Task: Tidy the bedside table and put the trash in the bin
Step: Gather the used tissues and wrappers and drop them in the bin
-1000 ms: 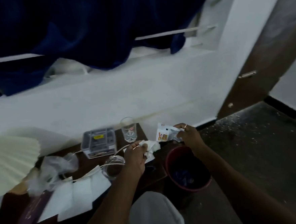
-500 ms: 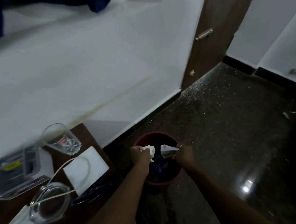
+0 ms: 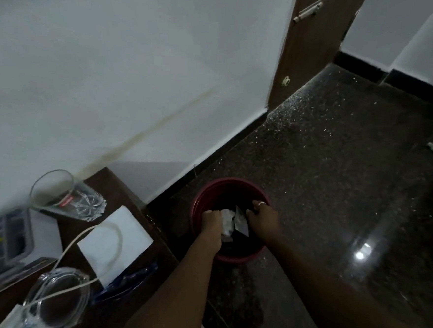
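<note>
Both hands are down inside the mouth of the bin (image 3: pixel 196 208), a dark-red round tub on the floor (image 3: pixel 339 170) just right of the table (image 3: pixel 121 188), close to the wall's dark skirting. L hand (image 3: pixel 210 222) is at the bin's left side, fingers curled round a crumpled white tissue (image 3: pixel 227 219), which sits below rim level, inside the bin. R hand (image 3: pixel 261 218), w/ a ring (image 3: pixel 262 203) on one finger, is at the right side, fingers curled & pinching a wrapper (image 3: pixel 241 226), pale & silvery, its near corner pointing down into the bin. Tissue & wrapper sit v. close between the 2 hands; too dim to tell if they touch. Bin's inside is dark, contents unclear. On the table's far corner: a clear glass (image 3: pixel 66 197), upright, w/ a red label & cut base. Nearer than it, a white paper (image 3: pixel 114 235) lies flat at the table's right edge, w/ a white cable (image 3: pixel 87 235) looping over it & running on across a glass bowl (image 3: pixel 56 300) at near left. A blue pen (image 3: pixel 127 279), or sth like one, lies just near of the paper, beside the bowl. Grey box (image 3: pixel 9 237) at the left edge of view, blurred. Brown door (image 3: pixel 312 42) stands far right, w/ a latch. A bright light spot reflects off the floor right of the R arm.
</note>
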